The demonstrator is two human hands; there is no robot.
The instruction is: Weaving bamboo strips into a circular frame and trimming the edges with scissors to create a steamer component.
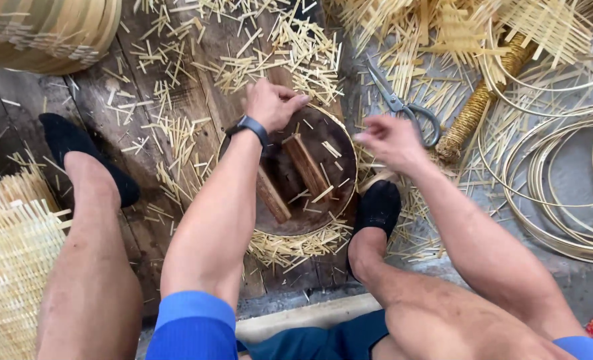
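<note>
The round wooden block (310, 173) sits between your two feet on the plank floor (110, 87), and everything else is easiest placed from it. It is dark and worn, with two reddish-brown wooden bars (306, 163) lying side by side across its top and a few short pale bamboo offcuts (323, 195) scattered over it. A pale woven rim shows around its near edge.

Your left hand (273, 103) rests on the far edge of the block, fingers curled down against it; you cannot tell from here whether it grips anything underneath. A dark watch (251, 125) sits on that wrist. Your right hand (390, 140) hovers just beyond the block's right edge, fingers pinched loosely together and blurred, so what it holds, if anything, cannot be made out.

Just past the block's right side lie grey metal scissors (403, 107), and further right a rope-wrapped handle (483, 100) and coils of thin bamboo strip (563, 193). Well left of the block a woven basket (10, 253) is cut off by the frame edge, its contents hidden; another bamboo vessel (50, 33) is cut off at the far left corner. Loose splints litter the floor beyond the block. Your black-socked feet (376, 207) flank it.
</note>
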